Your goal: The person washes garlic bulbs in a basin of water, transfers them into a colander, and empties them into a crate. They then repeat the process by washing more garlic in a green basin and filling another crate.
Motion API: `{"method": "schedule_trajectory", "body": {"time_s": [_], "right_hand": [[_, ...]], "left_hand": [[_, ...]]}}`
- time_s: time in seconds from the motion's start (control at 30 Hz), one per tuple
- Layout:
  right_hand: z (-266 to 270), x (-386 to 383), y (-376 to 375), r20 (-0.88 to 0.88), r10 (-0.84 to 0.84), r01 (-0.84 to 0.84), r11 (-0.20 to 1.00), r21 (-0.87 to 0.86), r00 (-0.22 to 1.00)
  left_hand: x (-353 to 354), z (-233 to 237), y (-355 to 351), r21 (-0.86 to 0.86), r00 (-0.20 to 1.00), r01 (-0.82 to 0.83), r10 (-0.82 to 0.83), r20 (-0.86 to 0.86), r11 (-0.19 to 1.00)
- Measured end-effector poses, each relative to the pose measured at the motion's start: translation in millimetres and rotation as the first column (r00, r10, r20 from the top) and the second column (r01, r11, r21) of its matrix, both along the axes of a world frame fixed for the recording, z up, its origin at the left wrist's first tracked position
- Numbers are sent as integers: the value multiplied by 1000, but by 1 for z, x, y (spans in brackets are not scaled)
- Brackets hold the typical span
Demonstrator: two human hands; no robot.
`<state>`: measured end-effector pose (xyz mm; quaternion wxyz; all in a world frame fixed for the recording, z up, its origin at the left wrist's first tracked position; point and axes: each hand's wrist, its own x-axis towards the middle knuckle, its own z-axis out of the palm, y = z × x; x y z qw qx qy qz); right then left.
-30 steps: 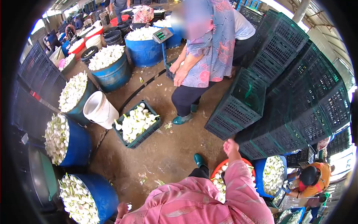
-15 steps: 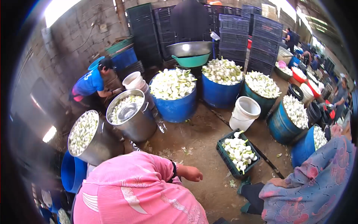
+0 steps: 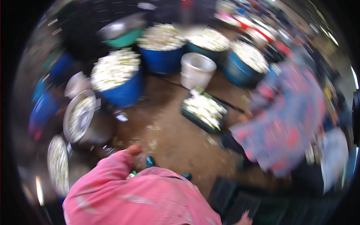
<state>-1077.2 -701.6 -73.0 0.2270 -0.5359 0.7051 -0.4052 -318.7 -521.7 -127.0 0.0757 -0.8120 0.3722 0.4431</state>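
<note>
My left hand (image 3: 134, 150) is out in front of my pink sleeve, over the brown floor. Motion smears its fingers, and no object shows in it. Low in the view, my right hand (image 3: 245, 218) is partly visible beside dark crates (image 3: 240, 200); blur hides its grip and whether it touches them. Ahead on the floor, a dark green crate (image 3: 195, 120) holds white bulbs with pale green stems (image 3: 204, 108). Behind that crate stands a white bucket (image 3: 195, 77). My green boots (image 3: 150, 161) show past my pink clothing.
Blue drums (image 3: 125, 92) heaped with white bulbs curve around the back. Metal pots (image 3: 92, 125) with bulbs stand at left, near a person in blue (image 3: 45, 112). A co-worker in a patterned garment (image 3: 285, 120) is close at right. A dark bar (image 3: 230, 105) lies on the floor.
My view has swung right and down, with strong blur. The drums and crate shift left and up. My left hand now appears farther left, and my right hand has come into view low down.
</note>
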Motion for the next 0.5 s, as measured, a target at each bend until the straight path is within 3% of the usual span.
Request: {"method": "schedule_trajectory", "body": {"time_s": [0.03,0.07,0.1,0.13,0.17,0.2,0.23,0.3,0.37,0.5], "right_hand": [[28,24,-2,440,-200,179,980,90,875],[73,47,-1,-163,-354,388,872,300,921],[151,102,-3,-673,-250,640,640,426,697],[149,92,8,-776,-191,712,568,413,602],[132,71,25,-264,-745,755,452,474,612],[116,73,30,386,-887,729,436,527,252],[116,69,34,805,-536,697,476,536,-253],[140,104,47,818,-494,742,420,522,-296],[160,135,62,819,-481,734,425,529,-312],[174,189,139,828,-473,650,533,542,-302]], "left_hand": [[6,-22,8,-120,994,31,-43,-101,992],[25,-86,31,-304,995,26,-55,-86,952],[30,-80,13,-164,904,-254,173,-391,953],[34,-61,13,121,681,-484,460,-569,867],[22,-37,2,59,814,-370,355,-459,927],[27,-20,-2,-22,907,-285,262,-331,958],[28,-17,-10,-23,908,-282,259,-328,959],[26,-22,-17,-54,908,-314,283,-309,948],[44,-44,-15,52,894,-249,250,-372,967],[98,-124,-8,-206,936,-20,-54,-347,978]]}}
